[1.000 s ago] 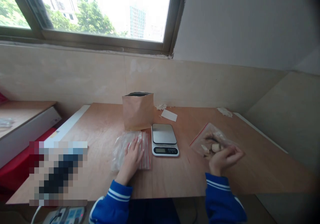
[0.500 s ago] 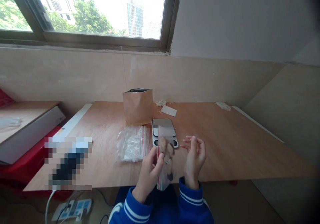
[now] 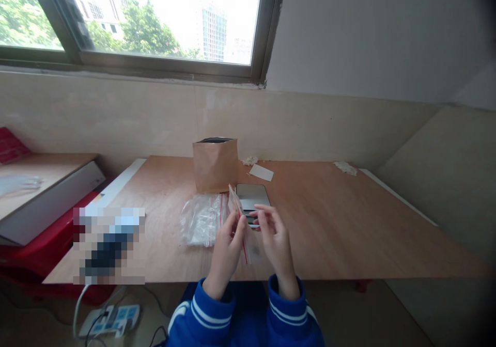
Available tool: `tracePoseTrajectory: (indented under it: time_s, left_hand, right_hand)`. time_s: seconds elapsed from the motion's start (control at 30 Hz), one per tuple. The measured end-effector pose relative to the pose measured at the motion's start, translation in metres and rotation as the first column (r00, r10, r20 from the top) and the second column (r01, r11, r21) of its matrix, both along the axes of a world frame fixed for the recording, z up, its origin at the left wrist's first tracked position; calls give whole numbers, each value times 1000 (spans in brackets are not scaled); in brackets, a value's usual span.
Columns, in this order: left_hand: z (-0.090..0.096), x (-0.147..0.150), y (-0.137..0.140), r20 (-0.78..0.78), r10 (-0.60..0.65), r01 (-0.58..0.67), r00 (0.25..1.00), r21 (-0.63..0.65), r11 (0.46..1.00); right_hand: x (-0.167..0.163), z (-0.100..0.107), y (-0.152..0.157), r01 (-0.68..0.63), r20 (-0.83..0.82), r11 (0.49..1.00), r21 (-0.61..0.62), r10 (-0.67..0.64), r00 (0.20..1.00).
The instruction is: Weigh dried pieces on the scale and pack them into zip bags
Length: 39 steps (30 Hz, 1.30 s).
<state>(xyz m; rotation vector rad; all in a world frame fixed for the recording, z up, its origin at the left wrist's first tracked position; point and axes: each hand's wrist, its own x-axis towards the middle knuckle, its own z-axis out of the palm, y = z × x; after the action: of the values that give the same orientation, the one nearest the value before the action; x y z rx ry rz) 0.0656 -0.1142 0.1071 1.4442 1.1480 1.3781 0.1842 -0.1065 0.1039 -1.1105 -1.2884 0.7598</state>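
My left hand [image 3: 228,246] is closed, pinching a clear zip-lock bag [image 3: 234,200] near its red seal strip. The bag is turned nearly edge-on, so what is inside hardly shows. To its right, my right hand [image 3: 276,233] has bent, parted fingers, with the fingertips close to the bag; nothing shows in them. Behind my right fingers lies a small digital scale [image 3: 253,194], its front partly covered by the hands and bag. A stack of clear zip-lock bags [image 3: 201,223] rests left of my left hand.
An open brown paper pouch [image 3: 215,166] stands upright behind the bags. A white card [image 3: 261,172] and crumpled whitish scraps [image 3: 250,160] lie at the back of the wooden table [image 3: 349,233]. A pixelated dark object [image 3: 110,249] is at left, above a power strip [image 3: 110,321].
The bag, earlier showing brown pieces inside, has turned edge-on and moved slightly left. My right hand has moved left, closer to it. The view has shifted slightly.
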Motion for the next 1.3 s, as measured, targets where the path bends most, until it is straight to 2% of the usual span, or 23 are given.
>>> tracePoseTrajectory:
  time_s: [0.1, 0.2, 0.3, 0.37, 0.53, 0.63, 0.83, 1.03, 1.3]
  left_hand:
    - [-4, -2, -2, 24, 67, -67, 997, -4, 998]
    - [-13, -2, -4, 51, 149, -147, 988, -41, 988]
    - [-23, -3, -5, 101, 253, -242, 962, -107, 964]
    - [-26, -4, -4, 127, 276, -260, 953, -132, 957]
    - [-21, -4, -3, 127, 109, -101, 986, -65, 993]
    - [-20, -1, -4, 127, 26, -17, 992, -72, 997]
    - [-24, 3, -5, 105, 58, -54, 993, -38, 998]
    - [-23, -2, -5, 43, -4, 5, 999, -16, 1000]
    - [-31, -5, -8, -91, -34, 35, 995, 15, 999]
  right_hand:
    - [-12, 2, -5, -224, 53, 970, -97, 230, 972]
    - [-24, 3, -10, -297, 43, 947, -125, 304, 952]
    - [-30, 3, -14, -271, 78, 957, -101, 279, 957]
    - [-30, 2, -16, -257, 98, 962, -88, 265, 959]
    - [-24, -1, -18, -193, 108, 978, -75, 200, 974]
    - [-21, -5, -17, -147, 138, 987, -67, 155, 978]
    - [-19, -8, -16, -112, 97, 992, -62, 118, 988]
    - [-10, -9, -16, -114, 107, 993, -44, 118, 987]
    - [-9, -7, -20, 25, 152, 998, 49, -32, 988]
